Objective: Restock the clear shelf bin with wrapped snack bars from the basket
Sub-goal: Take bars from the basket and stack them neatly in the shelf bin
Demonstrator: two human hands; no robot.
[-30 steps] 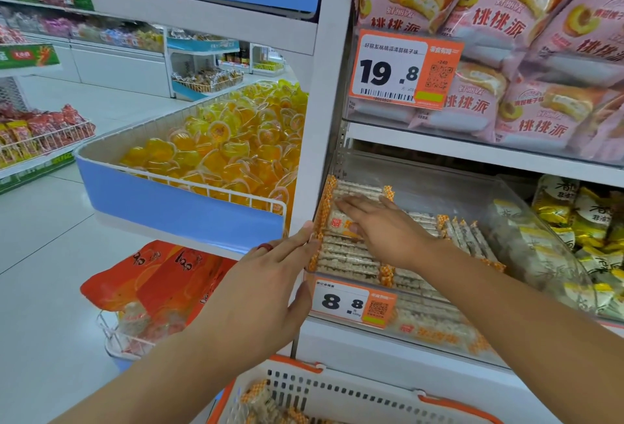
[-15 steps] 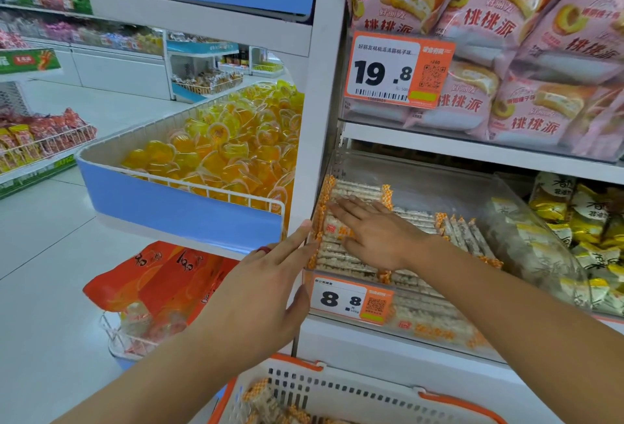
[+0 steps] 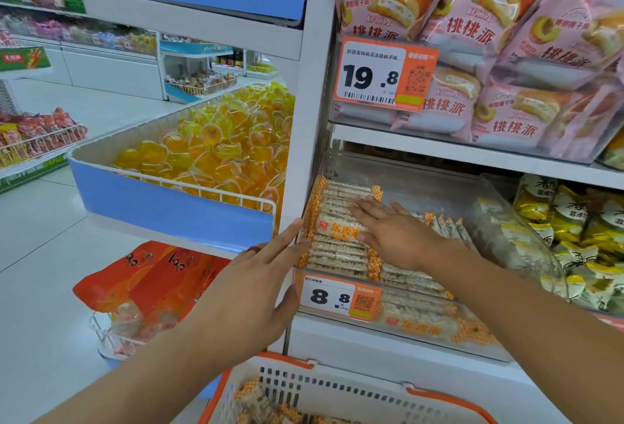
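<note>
Right hand [image 3: 395, 234] flat with straight fingers on stacked clear-wrapped orange-ended snack bars [image 3: 337, 248], transparent plastic shelf bin [image 3: 526, 231], left hand [image 3: 250, 285] fingers straight at bin's left edge, white-and-orange slotted basket [image 3: 337, 386] below.

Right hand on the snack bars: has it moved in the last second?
Yes. Against the 8.8 price tag, the right hand has slid slightly right, its fingertips farther from the snack bars' left orange ends.

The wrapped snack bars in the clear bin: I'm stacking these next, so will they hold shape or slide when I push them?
The snack bars look like puffed grain, so probably light and fairly stiff, but crushable under hard pressing. Their glossy clear wrappers suggest the stacked rows may slide; the right hand lies flat on them.
</note>
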